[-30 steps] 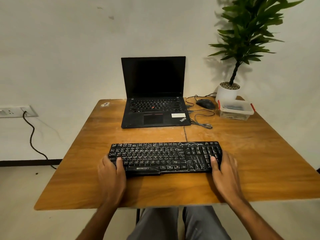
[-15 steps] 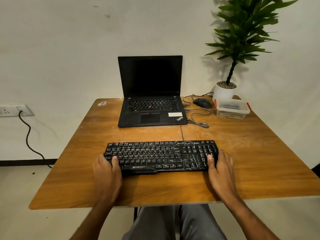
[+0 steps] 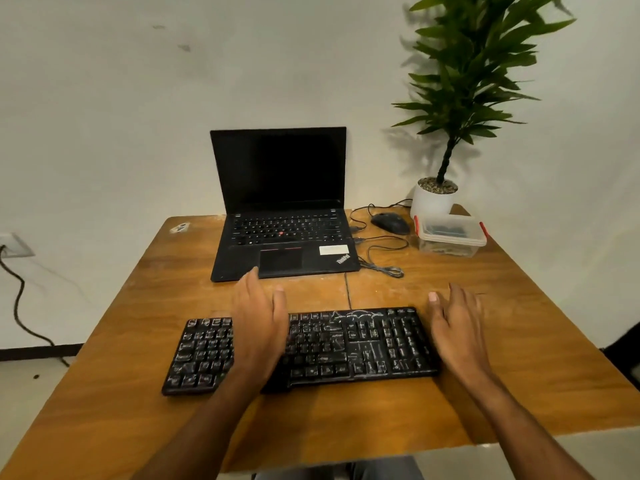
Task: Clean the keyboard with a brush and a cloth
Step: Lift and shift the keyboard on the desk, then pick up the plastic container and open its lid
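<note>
The dusty black keyboard (image 3: pixel 346 344) lies flat on the wooden bench (image 3: pixel 121 375), partly under the left hand (image 3: pixel 259 327) and just beside the right hand (image 3: pixel 457 334) at its right end. Both hands have straight, relaxed fingers and grip nothing. Beyond the left hand's fingertips sits an open laptop (image 3: pixel 280 216), and beyond the right hand are a mouse (image 3: pixel 390 223), a lidded plastic box (image 3: pixel 450 235) and a potted plant (image 3: pixel 436 199).
</note>
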### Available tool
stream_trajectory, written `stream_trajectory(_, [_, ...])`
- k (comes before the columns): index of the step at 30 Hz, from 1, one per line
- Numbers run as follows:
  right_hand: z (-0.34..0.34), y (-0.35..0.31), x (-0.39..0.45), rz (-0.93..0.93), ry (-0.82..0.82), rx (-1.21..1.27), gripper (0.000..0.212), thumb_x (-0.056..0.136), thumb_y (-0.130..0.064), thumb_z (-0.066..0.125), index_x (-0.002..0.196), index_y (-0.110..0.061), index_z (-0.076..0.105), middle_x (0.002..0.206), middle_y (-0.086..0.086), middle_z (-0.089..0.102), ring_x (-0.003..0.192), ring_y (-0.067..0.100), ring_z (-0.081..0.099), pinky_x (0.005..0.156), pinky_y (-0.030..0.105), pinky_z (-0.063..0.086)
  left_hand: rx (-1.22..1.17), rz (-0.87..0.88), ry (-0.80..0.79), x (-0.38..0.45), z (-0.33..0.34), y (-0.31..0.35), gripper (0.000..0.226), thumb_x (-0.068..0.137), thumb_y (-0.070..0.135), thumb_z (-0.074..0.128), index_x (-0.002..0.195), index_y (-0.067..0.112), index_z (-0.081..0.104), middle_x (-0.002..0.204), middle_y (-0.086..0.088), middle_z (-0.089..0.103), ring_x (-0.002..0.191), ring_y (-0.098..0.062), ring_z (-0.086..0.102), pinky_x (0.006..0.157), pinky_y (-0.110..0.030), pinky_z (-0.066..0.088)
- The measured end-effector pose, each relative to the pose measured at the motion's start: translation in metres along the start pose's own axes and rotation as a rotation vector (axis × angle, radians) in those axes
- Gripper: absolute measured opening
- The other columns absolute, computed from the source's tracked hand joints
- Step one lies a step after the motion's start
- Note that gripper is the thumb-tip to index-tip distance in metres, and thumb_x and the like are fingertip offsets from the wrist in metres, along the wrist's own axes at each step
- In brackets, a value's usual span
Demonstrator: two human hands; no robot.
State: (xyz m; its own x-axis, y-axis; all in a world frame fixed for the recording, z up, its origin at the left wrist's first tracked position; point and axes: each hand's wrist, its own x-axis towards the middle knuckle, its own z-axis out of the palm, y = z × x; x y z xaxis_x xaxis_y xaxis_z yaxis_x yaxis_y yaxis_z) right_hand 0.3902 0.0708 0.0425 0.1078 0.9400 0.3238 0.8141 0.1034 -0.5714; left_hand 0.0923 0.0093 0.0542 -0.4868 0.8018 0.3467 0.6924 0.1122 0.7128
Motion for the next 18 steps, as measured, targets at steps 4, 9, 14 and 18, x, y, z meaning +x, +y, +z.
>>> stream_trajectory(4, [-0.006,0.016,0.048,0.035,0.052,0.0,0.05,0.103,-0.034,0.047,0.14,-0.001,0.045,0.136,0.018,0.052,0.13,0.03,0.04,0.097,0.038,0.039,-0.027,0.076,-0.087,0.032,0.051,0.043,0.057,0.108,0.035,0.046,0.156,0.006,0.035,0.155,-0.01,0.046,0.144,-0.019,0.039,0.121,-0.037,0.033])
stream_trajectory(9, [0.0,0.049,0.108,0.068,0.091,0.025,0.045,0.103,-0.036,0.046,0.137,-0.006,0.048,0.134,0.016,0.054,0.126,0.031,0.041,0.094,0.039,0.04,-0.094,0.163,-0.221,0.061,0.124,0.102,0.058,0.109,0.038,0.046,0.156,0.007,0.034,0.155,-0.01,0.045,0.143,-0.018,0.039,0.122,-0.035,0.031])
stream_trajectory(14, [0.008,0.077,0.163,0.166,0.095,0.145,0.049,0.102,-0.033,0.053,0.144,-0.01,0.044,0.141,0.015,0.051,0.133,0.034,0.041,0.11,0.049,0.037,-0.173,0.154,-0.373,0.086,0.196,0.151,0.05,0.107,0.033,0.052,0.149,0.007,0.045,0.144,-0.008,0.053,0.135,-0.022,0.049,0.114,-0.043,0.043])
stream_trajectory(18, [0.009,0.087,0.193,0.224,0.082,0.307,0.049,0.102,-0.034,0.053,0.146,-0.016,0.045,0.14,0.01,0.051,0.13,0.028,0.047,0.109,0.049,0.043,-0.188,0.062,-0.5,0.104,0.237,0.182,0.041,0.105,0.029,0.054,0.139,0.006,0.053,0.135,-0.011,0.058,0.124,-0.028,0.057,0.096,-0.039,0.048])
